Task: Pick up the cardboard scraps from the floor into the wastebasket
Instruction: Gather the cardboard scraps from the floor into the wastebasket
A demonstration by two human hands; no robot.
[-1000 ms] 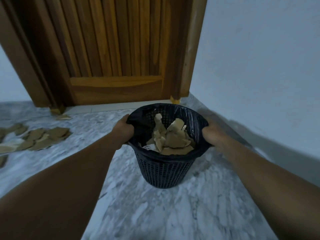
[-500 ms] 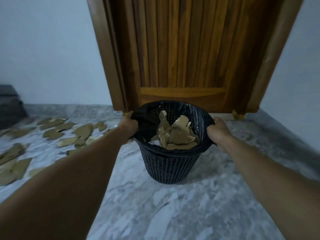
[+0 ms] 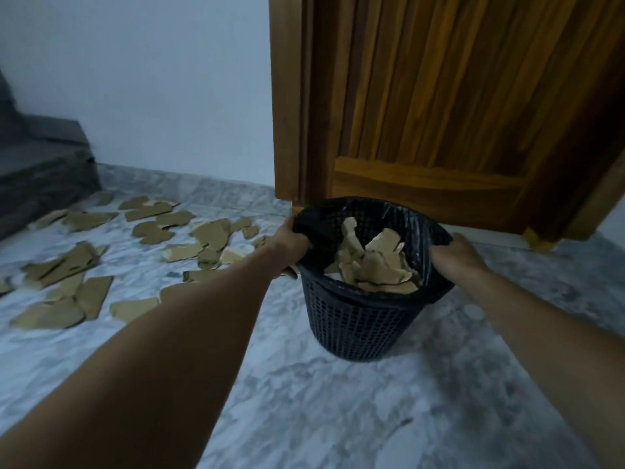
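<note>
A black mesh wastebasket [image 3: 358, 326] with a black liner stands in front of me, partly filled with brown cardboard pieces [image 3: 372, 262]. My left hand [image 3: 292, 240] grips its left rim and my right hand [image 3: 455, 253] grips its right rim. Several cardboard scraps [image 3: 84, 282] lie spread over the marble floor to the left of the basket, some partly hidden behind my left forearm.
A wooden door [image 3: 456, 113] in its frame stands right behind the basket. A white wall [image 3: 152, 79] runs to the left, ending at a dark stone step [image 3: 40, 177] at the far left. Grey marble floor [image 3: 338, 418] lies in front of me.
The view has swung left along with the basket held in both hands; the door has shifted right and many more floor scraps have come into sight on the left.
</note>
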